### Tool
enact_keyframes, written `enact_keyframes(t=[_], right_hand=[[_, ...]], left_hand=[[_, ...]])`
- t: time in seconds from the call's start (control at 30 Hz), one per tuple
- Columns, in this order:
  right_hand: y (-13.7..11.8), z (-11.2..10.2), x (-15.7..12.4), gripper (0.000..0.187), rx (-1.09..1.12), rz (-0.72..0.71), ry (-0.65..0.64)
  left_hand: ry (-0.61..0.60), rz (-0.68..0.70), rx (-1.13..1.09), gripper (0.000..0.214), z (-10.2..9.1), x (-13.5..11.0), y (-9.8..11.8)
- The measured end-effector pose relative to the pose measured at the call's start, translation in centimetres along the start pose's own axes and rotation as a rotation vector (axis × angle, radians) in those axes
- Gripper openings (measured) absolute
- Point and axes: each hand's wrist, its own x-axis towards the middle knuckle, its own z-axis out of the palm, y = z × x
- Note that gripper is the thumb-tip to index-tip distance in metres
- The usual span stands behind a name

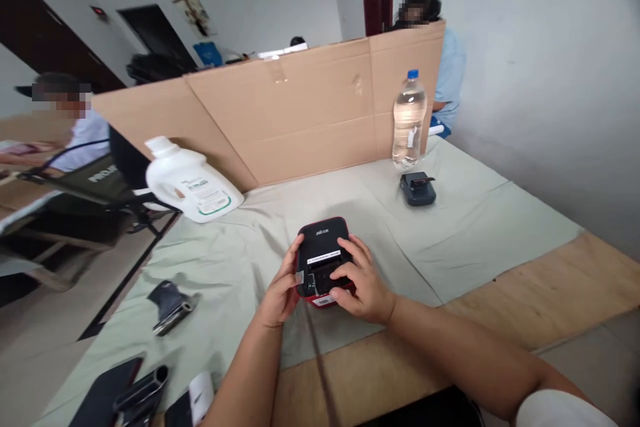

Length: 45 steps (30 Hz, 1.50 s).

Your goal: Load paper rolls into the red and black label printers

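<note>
A small black box with red sides, apparently a portable label printer (320,240), rests on the cloth-covered table in front of me. A white printed strip lies across its top, above a dark recessed part near the front edge. My left hand (283,287) grips its left side, thumb near a small clear tab at the corner. My right hand (363,283) curls over the right side, with fingertips on the top and on the recessed part. The underside of the box is hidden.
A white jug (193,180) and a large water bottle (409,123) stand before a cardboard partition (300,113). A dark grey device (419,189) sits beneath the bottle. Dark and metallic objects (170,307) lie at left. Other people sit beyond the partition and at far left.
</note>
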Motion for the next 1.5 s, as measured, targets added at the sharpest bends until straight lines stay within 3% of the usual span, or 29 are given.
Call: enact_keyframes(t=[0.17, 0.4, 0.57, 0.7, 0.8, 0.93, 1.0, 1.1, 1.17, 1.23, 1.37, 1.5], right_hand=[[-0.2, 0.8, -0.3, 0.028, 0.034, 0.053, 0.045], [-0.5, 0.4, -0.2, 0.022, 0.007, 0.02, 0.06], [0.3, -0.5, 0.0, 0.043, 0.061, -0.086, 0.045], [1.5, -0.8, 0.2, 0.049, 0.083, -0.082, 0.061], [2.3, -0.5, 0.0, 0.048, 0.102, -0.037, 0.033], [3.0, -0.2, -0.3, 0.042, 0.153, 0.027, 0.046], [3.3, -0.1, -0.3, 0.039, 0.161, 0.047, 0.069], [3.4, 0.0, -0.4, 0.037, 0.153, 0.056, 0.084], [3.4, 0.0, -0.5, 0.037, 0.143, 0.052, 0.078], [3.5, 0.0, -0.5, 0.037, 0.131, 0.052, 0.073], [3.6, 0.0, -0.5, 0.037, 0.118, 0.052, 0.064], [3.8, -0.1, -0.4, 0.037, 0.121, 0.038, 0.058]], left_hand=[[0.112, -0.006, -0.093, 0.099, 1.0, -0.2, 0.7], [0.107, 0.04, -0.038, 0.099, 1.5, -0.3, 0.6], [0.089, 0.099, -0.036, 0.096, 1.1, 0.2, -0.3], [0.062, 0.135, -0.21, 0.083, 0.8, 0.3, -0.9], [0.048, 0.151, -0.2, 0.068, 0.8, 0.2, -1.2], [0.343, 0.3, 0.132, 0.036, 0.9, 0.3, -0.3], [0.383, 0.392, 0.364, 0.024, 1.0, 0.6, 1.0], [0.109, 0.396, 0.684, 0.026, 1.7, 1.7, 3.5], [-0.104, 0.331, 0.981, 0.033, 2.5, 2.9, 4.7], [-0.238, 0.228, 1.308, 0.041, 3.6, 4.2, 5.4], [-0.328, 0.037, 1.676, 0.041, 5.4, 6.2, 5.5], [-0.265, 0.033, 1.605, 0.034, 5.4, 6.3, 5.0]])
